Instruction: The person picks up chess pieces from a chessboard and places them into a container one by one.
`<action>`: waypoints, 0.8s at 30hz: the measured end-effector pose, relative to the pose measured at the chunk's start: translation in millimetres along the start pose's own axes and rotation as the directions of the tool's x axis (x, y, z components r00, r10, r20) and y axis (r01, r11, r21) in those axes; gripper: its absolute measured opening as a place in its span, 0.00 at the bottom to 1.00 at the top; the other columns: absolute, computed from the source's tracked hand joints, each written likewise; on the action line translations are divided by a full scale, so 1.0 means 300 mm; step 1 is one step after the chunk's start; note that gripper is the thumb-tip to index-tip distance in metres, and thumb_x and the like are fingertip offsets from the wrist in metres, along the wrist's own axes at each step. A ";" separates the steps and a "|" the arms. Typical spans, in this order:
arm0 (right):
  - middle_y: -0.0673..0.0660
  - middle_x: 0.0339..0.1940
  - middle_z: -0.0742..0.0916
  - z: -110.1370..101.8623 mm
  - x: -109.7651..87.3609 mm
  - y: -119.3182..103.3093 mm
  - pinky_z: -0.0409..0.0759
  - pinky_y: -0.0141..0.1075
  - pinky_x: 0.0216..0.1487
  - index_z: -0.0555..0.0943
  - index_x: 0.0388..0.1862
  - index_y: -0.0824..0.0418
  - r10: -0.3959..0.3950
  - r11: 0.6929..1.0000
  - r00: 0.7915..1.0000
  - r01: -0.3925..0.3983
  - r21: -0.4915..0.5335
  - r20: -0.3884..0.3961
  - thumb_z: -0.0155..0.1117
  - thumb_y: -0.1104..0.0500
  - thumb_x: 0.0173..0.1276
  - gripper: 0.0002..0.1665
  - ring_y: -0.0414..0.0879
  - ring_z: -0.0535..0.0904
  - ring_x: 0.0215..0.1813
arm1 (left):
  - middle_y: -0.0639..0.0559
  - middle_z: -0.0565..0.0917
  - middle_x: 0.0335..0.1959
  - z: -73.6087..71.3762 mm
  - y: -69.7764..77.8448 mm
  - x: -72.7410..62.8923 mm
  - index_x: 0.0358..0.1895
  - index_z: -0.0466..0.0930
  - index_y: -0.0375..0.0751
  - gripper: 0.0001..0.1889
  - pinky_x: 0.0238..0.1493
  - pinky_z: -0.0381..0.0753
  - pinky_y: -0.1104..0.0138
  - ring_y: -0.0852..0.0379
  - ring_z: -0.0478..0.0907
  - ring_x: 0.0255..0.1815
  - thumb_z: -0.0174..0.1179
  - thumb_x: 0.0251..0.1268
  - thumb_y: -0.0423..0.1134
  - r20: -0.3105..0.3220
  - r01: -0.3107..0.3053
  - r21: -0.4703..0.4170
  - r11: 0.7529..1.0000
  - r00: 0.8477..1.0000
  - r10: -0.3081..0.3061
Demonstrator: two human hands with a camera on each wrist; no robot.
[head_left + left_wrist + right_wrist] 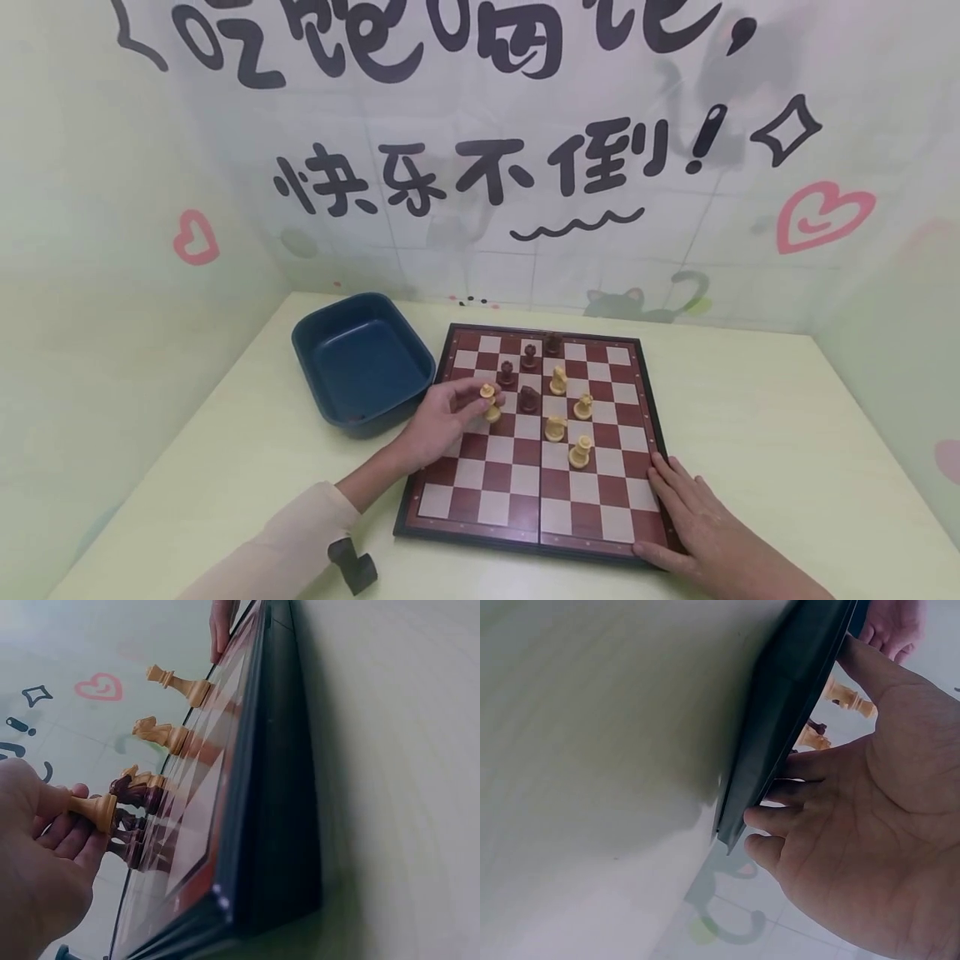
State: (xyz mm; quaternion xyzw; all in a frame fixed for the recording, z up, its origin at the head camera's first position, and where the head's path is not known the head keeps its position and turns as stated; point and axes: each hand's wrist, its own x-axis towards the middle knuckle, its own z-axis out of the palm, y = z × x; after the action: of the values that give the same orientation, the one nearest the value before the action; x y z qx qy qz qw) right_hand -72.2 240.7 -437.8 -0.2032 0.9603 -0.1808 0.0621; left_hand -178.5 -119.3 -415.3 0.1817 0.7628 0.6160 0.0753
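A pale chess piece (491, 412) is pinched between the thumb and fingers of my left hand (444, 417), over the left half of the chessboard (468, 504). In the left wrist view its round base shows beyond the fingers, while the hand covers its top. Close by on the board stand a dark knight (528, 400) and a dark piece (507, 372). My right hand (697, 521) lies along the board's right edge near the front corner, its fingers extended and touching the frame, holding no piece.
More pale pieces, among them a knight (555, 428) and a taller piece (580, 451), stand right of the board's centre seam. Another dark piece (529, 357) is farther back. A blue bin (363, 367) sits left of the board. Printed sheeting (480, 275) hangs behind the table.
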 end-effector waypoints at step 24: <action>0.69 0.78 0.64 0.005 -0.007 0.001 0.23 0.16 0.64 0.63 0.75 0.73 -0.020 1.000 1.000 0.020 -0.021 -0.021 0.63 0.29 0.67 0.58 0.65 0.59 0.76 | 0.40 0.86 0.52 -0.059 0.021 -0.011 0.58 0.80 0.26 0.13 0.55 0.81 0.66 0.46 0.83 0.56 0.56 0.75 0.26 -0.057 -0.016 0.011 1.000 0.998 0.016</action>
State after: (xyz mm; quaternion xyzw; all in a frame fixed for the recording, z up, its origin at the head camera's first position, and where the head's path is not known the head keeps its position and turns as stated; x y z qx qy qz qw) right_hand -70.1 241.3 -439.1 -0.2114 0.9607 -0.1735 0.0480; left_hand -180.5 -135.6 -405.5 0.1704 0.7664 0.6175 0.0474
